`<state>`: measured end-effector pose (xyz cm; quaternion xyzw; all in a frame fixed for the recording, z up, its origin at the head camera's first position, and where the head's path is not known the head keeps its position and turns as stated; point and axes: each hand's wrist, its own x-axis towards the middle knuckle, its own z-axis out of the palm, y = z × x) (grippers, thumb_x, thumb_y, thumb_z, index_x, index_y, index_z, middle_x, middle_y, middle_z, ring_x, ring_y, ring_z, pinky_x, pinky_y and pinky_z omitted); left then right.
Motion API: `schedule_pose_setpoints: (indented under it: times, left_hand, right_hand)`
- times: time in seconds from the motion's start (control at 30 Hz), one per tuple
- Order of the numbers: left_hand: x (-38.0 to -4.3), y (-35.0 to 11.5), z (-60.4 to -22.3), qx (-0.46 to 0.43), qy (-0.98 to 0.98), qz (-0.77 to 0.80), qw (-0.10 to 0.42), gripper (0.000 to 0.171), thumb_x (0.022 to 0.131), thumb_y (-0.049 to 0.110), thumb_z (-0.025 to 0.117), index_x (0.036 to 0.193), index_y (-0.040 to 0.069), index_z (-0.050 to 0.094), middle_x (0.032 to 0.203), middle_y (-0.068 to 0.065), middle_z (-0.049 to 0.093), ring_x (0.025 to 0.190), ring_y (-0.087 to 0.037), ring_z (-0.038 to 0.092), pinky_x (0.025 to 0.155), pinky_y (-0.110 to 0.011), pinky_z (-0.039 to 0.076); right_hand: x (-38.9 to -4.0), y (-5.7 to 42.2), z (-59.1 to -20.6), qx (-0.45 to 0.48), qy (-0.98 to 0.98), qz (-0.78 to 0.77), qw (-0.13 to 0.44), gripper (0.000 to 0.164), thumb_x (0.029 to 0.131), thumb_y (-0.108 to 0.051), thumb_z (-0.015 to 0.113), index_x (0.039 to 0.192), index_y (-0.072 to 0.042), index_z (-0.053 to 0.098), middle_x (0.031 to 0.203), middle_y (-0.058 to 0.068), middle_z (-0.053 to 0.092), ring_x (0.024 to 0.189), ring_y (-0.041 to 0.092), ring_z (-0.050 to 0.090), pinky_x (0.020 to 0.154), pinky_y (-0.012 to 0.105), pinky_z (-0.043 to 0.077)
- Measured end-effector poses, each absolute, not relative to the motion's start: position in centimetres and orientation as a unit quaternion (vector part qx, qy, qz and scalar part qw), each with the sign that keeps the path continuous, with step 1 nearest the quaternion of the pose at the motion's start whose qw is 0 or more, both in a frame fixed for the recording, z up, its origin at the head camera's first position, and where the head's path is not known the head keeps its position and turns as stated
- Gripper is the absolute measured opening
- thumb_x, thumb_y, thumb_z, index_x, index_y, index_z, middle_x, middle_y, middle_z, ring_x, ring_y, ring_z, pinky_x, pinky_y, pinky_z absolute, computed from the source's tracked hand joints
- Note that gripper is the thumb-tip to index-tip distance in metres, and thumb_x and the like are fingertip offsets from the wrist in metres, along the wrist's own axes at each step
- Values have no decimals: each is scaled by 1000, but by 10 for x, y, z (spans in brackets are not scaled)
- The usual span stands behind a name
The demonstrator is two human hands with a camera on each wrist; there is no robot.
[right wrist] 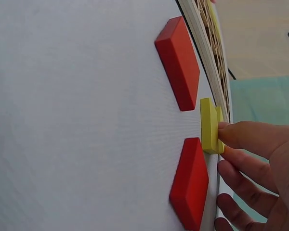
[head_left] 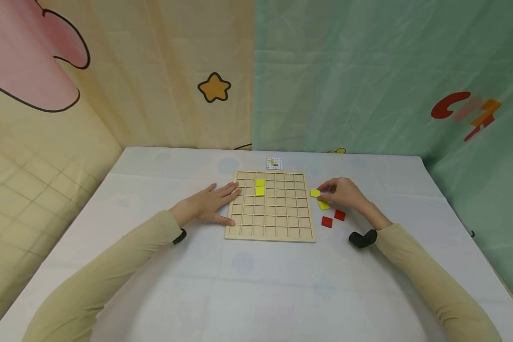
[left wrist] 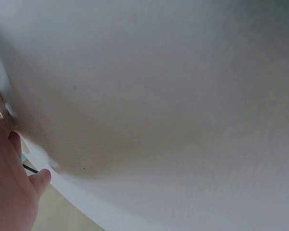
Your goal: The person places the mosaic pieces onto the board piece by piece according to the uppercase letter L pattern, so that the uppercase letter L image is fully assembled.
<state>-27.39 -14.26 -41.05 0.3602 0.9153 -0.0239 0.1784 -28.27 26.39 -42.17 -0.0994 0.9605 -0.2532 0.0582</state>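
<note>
A wooden grid board (head_left: 270, 233) lies flat on the table, with two yellow square tiles (head_left: 260, 187) in neighbouring cells of one column. My left hand (head_left: 209, 204) rests spread over the board's left edge, fingers straight. To the right of the board, my right hand (head_left: 344, 192) pinches a yellow tile (head_left: 314, 193) between thumb and index finger. Just below it lies another yellow tile (head_left: 324, 205), partly behind the thumb in the right wrist view. Two red tiles, one nearer the board (head_left: 327, 222) and one farther right (head_left: 339, 215), lie close to that hand.
A small printed card (head_left: 274, 163) with a coloured grid pattern lies behind the board. The white-covered table (head_left: 256, 294) meets patterned curtains (head_left: 175, 118) at its back and sides. A black wrist device (head_left: 363, 239) sits at the right cuff.
</note>
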Motion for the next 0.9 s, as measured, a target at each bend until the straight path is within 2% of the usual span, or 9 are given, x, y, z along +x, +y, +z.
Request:
schedule_pose_setpoints:
  times: [0.5, 0.73, 0.9]
  left_hand:
    - [-275, -144, -414, 364, 915, -19, 173, 104, 84, 74, 48, 156, 16, 1, 164, -5, -5, 151, -23, -1, 119, -57, 6]
    - [-275, -144, -415, 364, 916, -23, 169, 103, 85, 73, 47, 156, 15, 1, 164, -6, -5, 151, -23, 0, 119, -57, 6]
    - [-275, -144, -415, 365, 915, -22, 168, 103, 85, 73, 48, 156, 15, 1, 164, -6, -5, 151, -23, 0, 119, -57, 6]
  right_hand:
    - [-280, 264, -417, -94, 961, -259, 39, 34, 81, -28, 74, 105, -3, 72, 100, 12, 73, 90, 24, 64, 79, 38, 53]
    - [-280, 263, -412, -104, 959, -264, 19, 32, 81, -26, 74, 103, -3, 72, 96, 12, 73, 86, 24, 64, 73, 30, 50]
    - [-281, 261, -411, -108, 958, -264, 3, 31, 82, -25, 73, 105, -4, 72, 98, 13, 72, 90, 25, 64, 78, 37, 52]
